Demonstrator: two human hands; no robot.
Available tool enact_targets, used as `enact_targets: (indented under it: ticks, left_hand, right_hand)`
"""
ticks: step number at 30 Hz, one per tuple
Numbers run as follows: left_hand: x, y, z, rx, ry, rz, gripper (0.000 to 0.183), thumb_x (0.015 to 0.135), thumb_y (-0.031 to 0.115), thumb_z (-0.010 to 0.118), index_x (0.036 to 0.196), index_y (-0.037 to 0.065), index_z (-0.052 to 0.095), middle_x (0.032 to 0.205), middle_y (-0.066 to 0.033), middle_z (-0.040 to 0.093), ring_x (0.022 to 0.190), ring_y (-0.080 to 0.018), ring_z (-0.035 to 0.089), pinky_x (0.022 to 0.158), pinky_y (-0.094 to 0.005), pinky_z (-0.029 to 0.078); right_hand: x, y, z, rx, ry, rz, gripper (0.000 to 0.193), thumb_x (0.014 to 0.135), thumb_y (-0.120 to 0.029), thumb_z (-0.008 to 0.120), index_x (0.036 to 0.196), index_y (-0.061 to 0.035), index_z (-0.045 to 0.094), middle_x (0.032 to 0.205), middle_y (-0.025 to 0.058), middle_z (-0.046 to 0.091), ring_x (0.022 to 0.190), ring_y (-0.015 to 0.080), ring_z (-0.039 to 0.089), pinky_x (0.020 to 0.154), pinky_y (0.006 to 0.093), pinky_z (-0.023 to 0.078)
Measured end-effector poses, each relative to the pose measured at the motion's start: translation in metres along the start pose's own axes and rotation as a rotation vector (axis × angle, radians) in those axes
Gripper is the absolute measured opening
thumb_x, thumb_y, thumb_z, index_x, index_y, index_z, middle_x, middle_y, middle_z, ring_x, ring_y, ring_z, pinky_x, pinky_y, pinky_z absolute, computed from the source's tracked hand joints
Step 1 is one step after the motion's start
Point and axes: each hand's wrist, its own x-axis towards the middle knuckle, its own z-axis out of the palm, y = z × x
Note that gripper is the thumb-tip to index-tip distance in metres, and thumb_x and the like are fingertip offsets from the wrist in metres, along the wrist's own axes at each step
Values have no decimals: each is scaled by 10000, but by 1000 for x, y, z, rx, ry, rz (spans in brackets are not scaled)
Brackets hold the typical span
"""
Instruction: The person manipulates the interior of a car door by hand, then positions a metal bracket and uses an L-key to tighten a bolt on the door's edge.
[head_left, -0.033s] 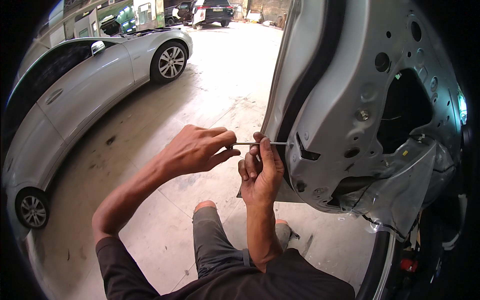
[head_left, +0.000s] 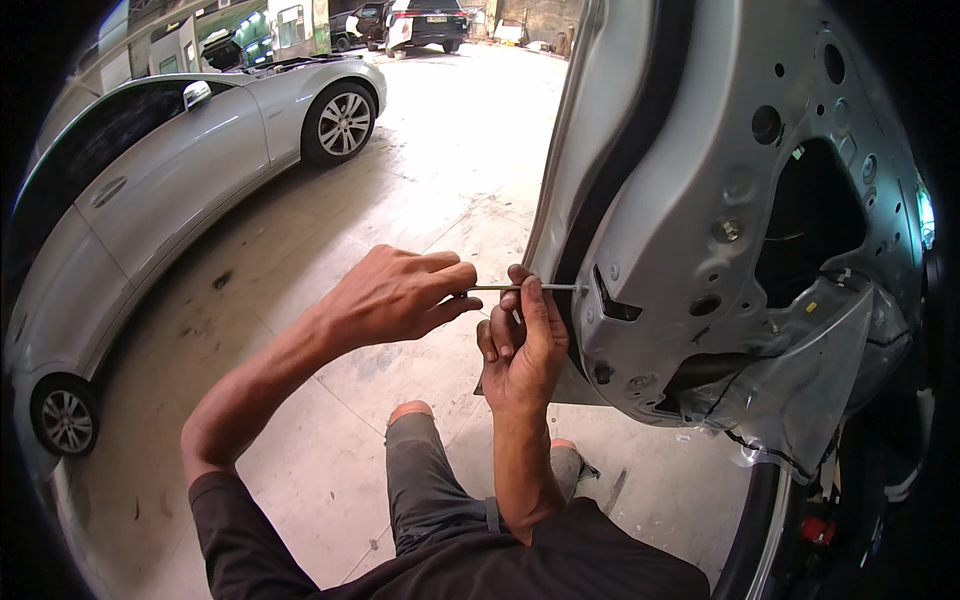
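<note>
Thin metal rod [head_left: 525,288] lies horizontal, long axis running left–right, its far tip at the edge of the bare door [head_left: 700,200], just beside the black seal [head_left: 620,170] and a dark slot [head_left: 615,305] in the panel.

Left hand [head_left: 400,295]: grip clenched on the rod's near end, thumb and forefinger pinching it, wrist coming in from the lower left. The rod runs rightward away from this grip toward the door.

Right hand [head_left: 520,345]: rises from below, fingers curled up around the rod's middle, fingertips touching it; grip looks loosely closed on the rod, close against the door edge. This hand is the nearer to the tip and to the panel.

Around: door inner skin with holes, a bolt [head_left: 728,231], a large cut-out, clear plastic sheet [head_left: 810,380] hanging at the lower right. Person's knee [head_left: 415,440] directly under the hands. Silver car [head_left: 170,190] well apart to the left on the concrete floor [head_left: 450,150].

In the way: nothing between rod tip and door edge; the right hand's fingers partly hide the rod's mid-length.
</note>
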Motion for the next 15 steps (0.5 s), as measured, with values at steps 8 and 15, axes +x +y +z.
enact_targets:
  ticks: [8, 15]
  left_hand:
    - [3, -14, 7, 278, 93, 58, 170, 886, 295, 663, 891, 167, 551, 699, 7, 545, 591, -144, 595, 462, -300, 452]
    - [3, 0, 2, -1722, -485, -860, 452, 984, 560, 457, 805, 145, 453, 628, 74, 291, 494, -47, 256, 401, -240, 182]
  right_hand:
    - [0, -1, 4, 1, 13, 3, 318, 1011, -260, 546, 1157, 17, 600, 807, 8, 561, 450, 36, 346, 397, 207, 305]
    - [0, 0, 4, 22, 31, -22, 296, 1017, -232, 534, 1155, 18, 609, 797, -7, 567, 438, 29, 349, 395, 221, 294]
